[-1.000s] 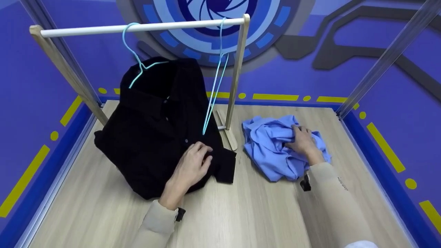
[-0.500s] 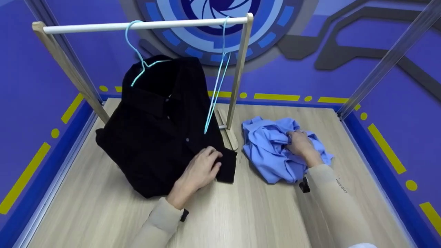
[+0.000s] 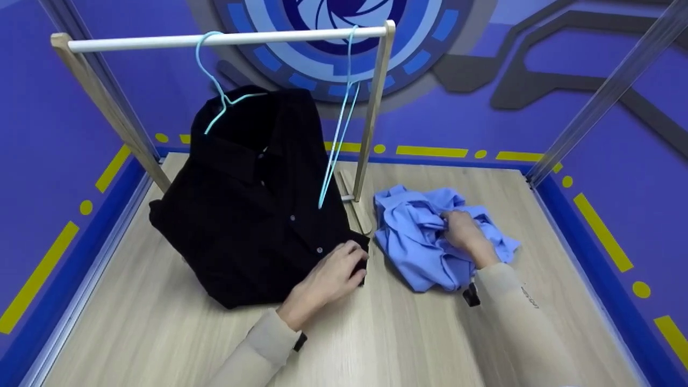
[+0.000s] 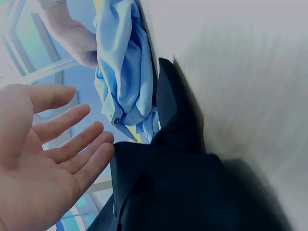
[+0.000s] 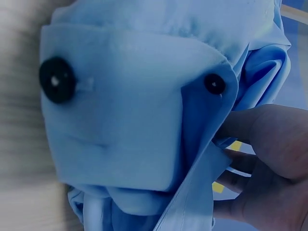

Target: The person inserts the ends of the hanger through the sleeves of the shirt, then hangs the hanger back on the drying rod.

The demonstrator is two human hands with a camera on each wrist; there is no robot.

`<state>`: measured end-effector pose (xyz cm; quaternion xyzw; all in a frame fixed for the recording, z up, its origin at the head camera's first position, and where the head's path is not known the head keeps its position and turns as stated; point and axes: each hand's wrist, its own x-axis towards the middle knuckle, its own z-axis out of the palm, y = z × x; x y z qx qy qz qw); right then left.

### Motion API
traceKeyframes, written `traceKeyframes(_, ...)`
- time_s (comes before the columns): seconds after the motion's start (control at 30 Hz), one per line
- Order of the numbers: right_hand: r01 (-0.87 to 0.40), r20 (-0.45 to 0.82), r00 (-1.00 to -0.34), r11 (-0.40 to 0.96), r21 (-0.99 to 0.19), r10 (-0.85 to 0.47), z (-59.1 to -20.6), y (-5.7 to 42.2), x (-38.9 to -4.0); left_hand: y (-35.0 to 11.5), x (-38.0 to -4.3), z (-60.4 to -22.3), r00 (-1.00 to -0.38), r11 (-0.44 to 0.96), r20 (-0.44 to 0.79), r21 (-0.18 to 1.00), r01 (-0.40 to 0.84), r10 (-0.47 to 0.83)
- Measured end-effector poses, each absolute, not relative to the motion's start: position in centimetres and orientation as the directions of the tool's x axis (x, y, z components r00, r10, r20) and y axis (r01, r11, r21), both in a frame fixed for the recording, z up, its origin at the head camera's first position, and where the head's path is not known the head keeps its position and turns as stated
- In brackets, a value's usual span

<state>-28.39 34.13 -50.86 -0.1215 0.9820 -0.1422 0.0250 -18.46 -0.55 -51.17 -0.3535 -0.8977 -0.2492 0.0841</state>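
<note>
A black button-up shirt [image 3: 231, 236] hangs from a light-blue hanger [image 3: 206, 62], its lower part resting on the wooden table. My left hand [image 3: 332, 274] is at the shirt's lower right, by the sleeve end. In the left wrist view its fingers [image 4: 72, 149] are loosely extended, with nothing between them. To the right lies a crumpled blue shirt [image 3: 408, 231]. My right hand [image 3: 466, 236] grips its fabric from above, fingertips partly hidden in the folds. The right wrist view shows a blue cuff [image 5: 125, 110] with dark buttons beside that hand.
A garment rack with a white bar [image 3: 279, 37] and wooden legs stands at the back left. Near its right leg hangs another light-blue hanger [image 3: 336, 145] without clothing. Purple-blue panels [image 3: 430, 123] enclose the table's back and sides.
My left hand has slid right and a little nearer over the black shirt, to the sleeve end. The right hand has shifted slightly left, and the blue shirt's folds have moved with it.
</note>
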Motion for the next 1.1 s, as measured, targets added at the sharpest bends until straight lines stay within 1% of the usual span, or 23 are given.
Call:
traceKeyframes(0.13,-0.265,0.009,-0.962,0.922,-0.282,-0.274,-51.0,33.6,-28.0,-0.2,-18.3,-51.4,-0.733,0.626,0.321,0.382,0.680,0.600)
traceKeyframes(0.27,-0.293,0.006,-0.953,0.920,-0.261,-0.302,-50.9,32.8,-27.6,0.2,-18.2,-51.8,-0.738,0.629,0.312,0.388,0.674,0.599)
traceKeyframes(0.4,-0.307,-0.004,-0.948,0.915,-0.262,-0.319,-50.9,32.0,-27.3,0.5,-18.3,-52.2,-0.750,0.633,0.284,0.407,0.658,0.597)
traceKeyframes(0.63,-0.318,0.026,-0.946,0.906,-0.278,-0.324,-51.0,31.3,-26.6,1.0,-18.3,-52.3,-0.773,0.640,0.236,0.446,0.625,0.589)
traceKeyframes(0.9,-0.320,-0.005,-0.942,0.901,-0.293,-0.336,-51.2,30.7,-25.9,1.6,-18.4,-52.5,-0.791,0.644,0.276,0.466,0.606,0.545)
traceKeyframes(1.1,-0.355,0.007,-0.929,0.886,-0.298,-0.369,-51.3,30.0,-25.1,1.9,-18.4,-52.2,-0.822,0.646,0.265,0.516,0.563,0.504)
